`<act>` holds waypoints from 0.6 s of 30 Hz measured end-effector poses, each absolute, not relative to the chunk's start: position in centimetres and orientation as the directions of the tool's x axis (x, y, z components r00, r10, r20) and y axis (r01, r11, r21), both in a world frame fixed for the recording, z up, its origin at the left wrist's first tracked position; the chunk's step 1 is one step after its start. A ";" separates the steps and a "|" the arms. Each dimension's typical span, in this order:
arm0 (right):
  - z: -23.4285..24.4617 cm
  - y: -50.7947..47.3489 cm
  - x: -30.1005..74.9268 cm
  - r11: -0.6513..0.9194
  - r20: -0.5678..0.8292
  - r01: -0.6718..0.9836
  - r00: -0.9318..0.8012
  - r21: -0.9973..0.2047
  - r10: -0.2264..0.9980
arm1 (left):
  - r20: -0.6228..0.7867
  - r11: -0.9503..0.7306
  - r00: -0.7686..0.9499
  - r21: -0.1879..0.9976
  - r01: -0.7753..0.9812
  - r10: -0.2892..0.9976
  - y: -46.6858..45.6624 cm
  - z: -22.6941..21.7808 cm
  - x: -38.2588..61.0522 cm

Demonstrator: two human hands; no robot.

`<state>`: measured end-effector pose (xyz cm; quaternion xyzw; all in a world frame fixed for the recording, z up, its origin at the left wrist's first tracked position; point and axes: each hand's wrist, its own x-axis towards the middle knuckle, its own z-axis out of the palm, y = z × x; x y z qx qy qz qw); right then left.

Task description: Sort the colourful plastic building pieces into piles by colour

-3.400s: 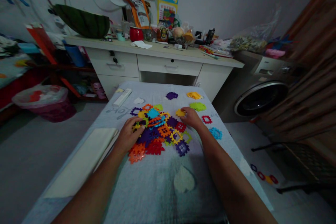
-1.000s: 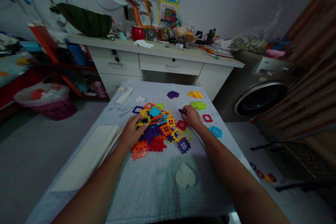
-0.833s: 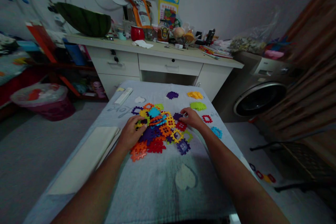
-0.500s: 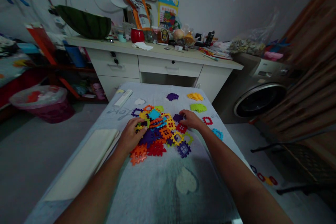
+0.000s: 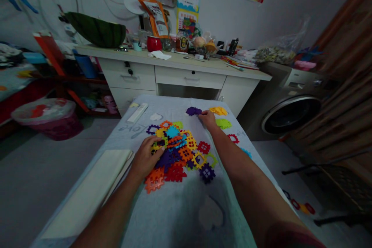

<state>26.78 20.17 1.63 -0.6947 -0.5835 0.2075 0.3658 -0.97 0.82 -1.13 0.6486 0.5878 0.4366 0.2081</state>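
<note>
A heap of toothed plastic interlocking building pieces (image 5: pixel 185 154) in several colours lies on the cloth-covered table. My left hand (image 5: pixel 146 154) rests at the heap's left side, fingers curled around a yellow-green square interlocking piece (image 5: pixel 164 143). Farther back, my right hand (image 5: pixel 208 119) pinches a purple interlocking piece (image 5: pixel 199 111) at the edge of a small purple group (image 5: pixel 192 111). The fingers partly cover that piece. Just beyond the right hand sit yellow pieces (image 5: pixel 218 111), with green pieces (image 5: pixel 223 123) beside its wrist.
A red frame piece (image 5: pixel 233 138) and a blue piece (image 5: pixel 246 152) lie right of my right forearm. At the table's left are a white strip-shaped object (image 5: pixel 137 113) and a folded cream cloth (image 5: pixel 90 190). Behind stands a white desk (image 5: pixel 174 73); a washing machine (image 5: pixel 290 100) is at right.
My right hand has moved from the heap's right side to the back of the table, carrying a purple piece to the purple group. My left hand stays at the heap.
</note>
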 end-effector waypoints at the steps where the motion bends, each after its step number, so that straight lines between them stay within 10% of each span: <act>1: 1.6 20.7 26.5 -0.077 0.119 0.637 0.258 -0.767 0.959 | 0.319 -0.221 -0.072 0.784 0.580 0.945 0.8 -1.1 -1.0; 18: 2.3 18.1 26.2 0.048 0.078 0.437 0.050 -0.898 0.996 | 0.352 -0.244 -0.080 0.778 0.579 0.932 0.6 -0.8 -0.8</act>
